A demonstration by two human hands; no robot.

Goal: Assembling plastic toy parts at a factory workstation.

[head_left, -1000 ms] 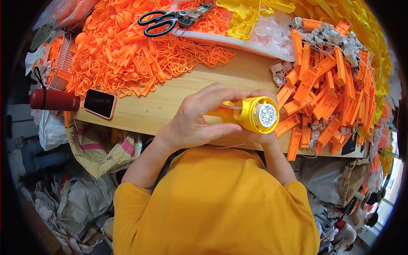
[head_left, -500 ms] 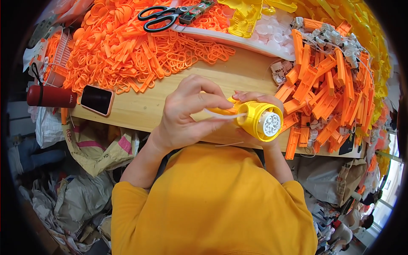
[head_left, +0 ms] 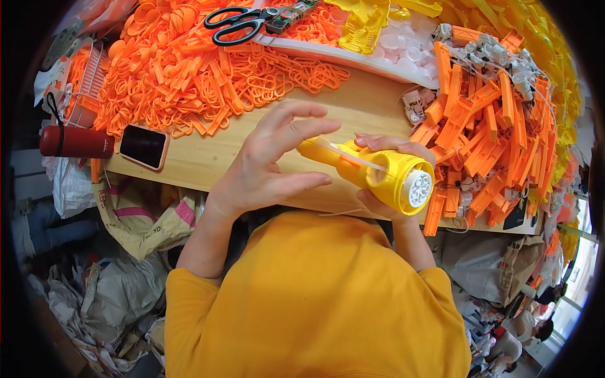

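My right hand [head_left: 394, 146] grips a yellow plastic housing [head_left: 397, 176] by its wide round end, fingers over the far side and thumb below. This end has a white patterned disc [head_left: 418, 188] facing right; the narrower handle part points left. A thin whitish strip [head_left: 356, 155] lies along the housing, one end by a round opening in its side. Just left of the handle, my left hand [head_left: 274, 157] is open, thumb and fingers apart with nothing between them.
Orange plastic parts [head_left: 183, 69] heap up at the far left, near black-handled scissors [head_left: 236, 24]. Orange pieces with wires [head_left: 482, 126] pile at right. A tray [head_left: 353, 58] holds translucent caps [head_left: 403, 47]. A phone [head_left: 144, 147] and red bottle [head_left: 77, 142] lie at left.
My left hand has let go of the whitish strip and spread its fingers. The housing has shifted slightly right in my right hand, and its handle part now shows.
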